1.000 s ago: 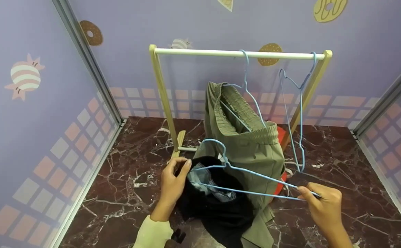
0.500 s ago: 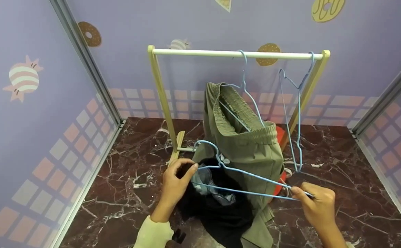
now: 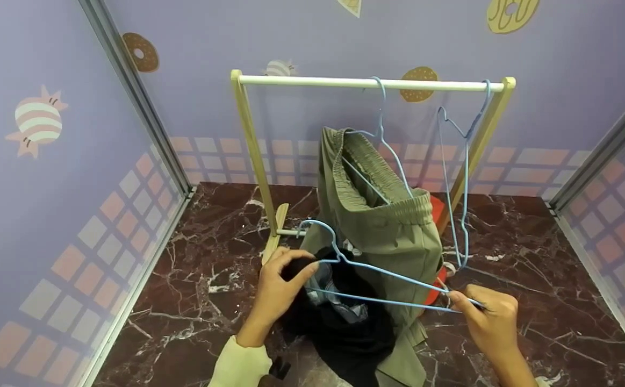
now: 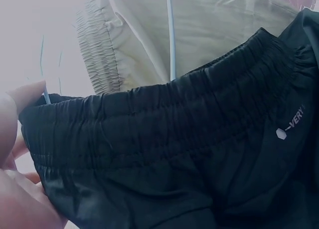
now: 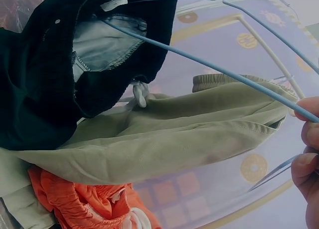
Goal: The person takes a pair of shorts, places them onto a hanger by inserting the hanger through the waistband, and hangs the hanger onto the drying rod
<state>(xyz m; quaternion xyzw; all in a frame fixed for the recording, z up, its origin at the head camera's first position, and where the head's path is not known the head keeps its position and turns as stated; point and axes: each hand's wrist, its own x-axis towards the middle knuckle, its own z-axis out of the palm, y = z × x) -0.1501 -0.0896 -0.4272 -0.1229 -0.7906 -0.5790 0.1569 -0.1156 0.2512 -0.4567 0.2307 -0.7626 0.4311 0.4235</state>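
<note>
My right hand [image 3: 492, 317] grips one end of a light blue wire hanger [image 3: 387, 273], held sideways with its hook pointing up and left. The hanger's other end reaches inside the waist of black elastic-waist pants [image 3: 352, 338]. At the left edge of that waistband my left hand [image 3: 280, 285] pinches the cloth between thumb and fingers. A pale lining shows inside the opening. In the left wrist view the black waistband [image 4: 149, 124] runs outward from the thumb. The right wrist view shows the hanger's bottom bar [image 5: 199, 64] entering the opening.
A rack with a white rail [image 3: 312, 81] stands behind. Olive pants [image 3: 387, 236] hang from it on a blue hanger, close behind the black pants. A bare blue hanger [image 3: 467, 188] hangs at the right post. Orange cloth [image 5: 84, 199] lies behind the olive pants.
The right hand has moved left with the hanger, whose far end sits deeper in the black waist. The left hand has shifted slightly right, still pinching the waistband.
</note>
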